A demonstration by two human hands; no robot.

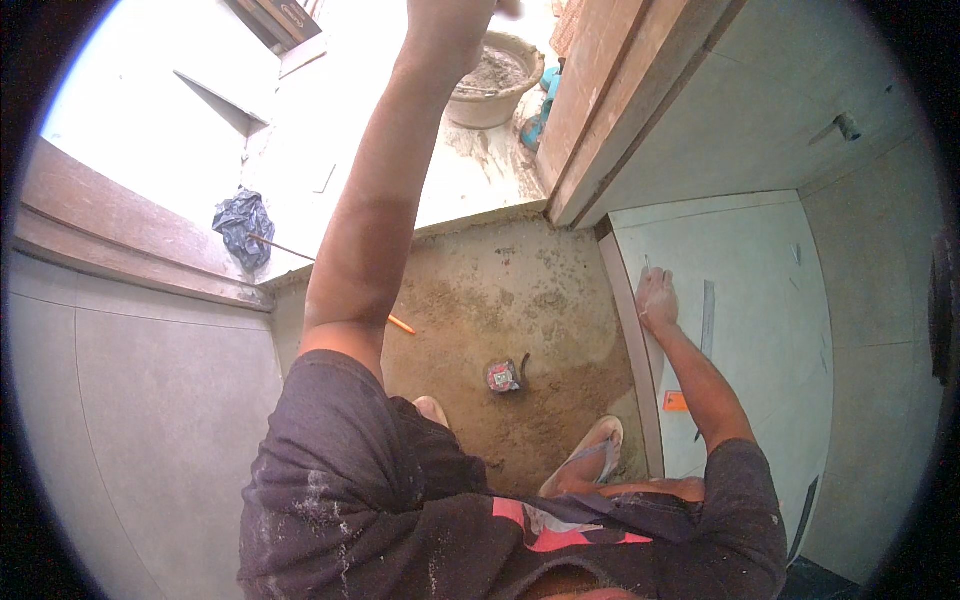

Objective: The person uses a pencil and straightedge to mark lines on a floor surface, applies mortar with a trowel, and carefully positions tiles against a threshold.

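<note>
My left arm reaches far forward. The left hand (450,30) is at the top edge, left of a bucket of grey mix (484,112), its fingers mostly cut off. My right hand (656,298) rests at the left edge of a pale, tile-like slab (740,285). Its fingers are curled, and a thin pale tip pokes out beyond them, too small to name. On the rough floor between my arms lies what looks like a tape measure (502,377), dark with a red and white face. An orange pencil-like stick (401,324) shows beside my left forearm.
A wooden door frame (610,100) rises between the bucket and the slab. A crumpled black plastic bag (243,228) lies by the threshold at left. On the slab are an orange card (675,401) and a grey strip (708,315). Grey tiled walls (150,390) flank me.
</note>
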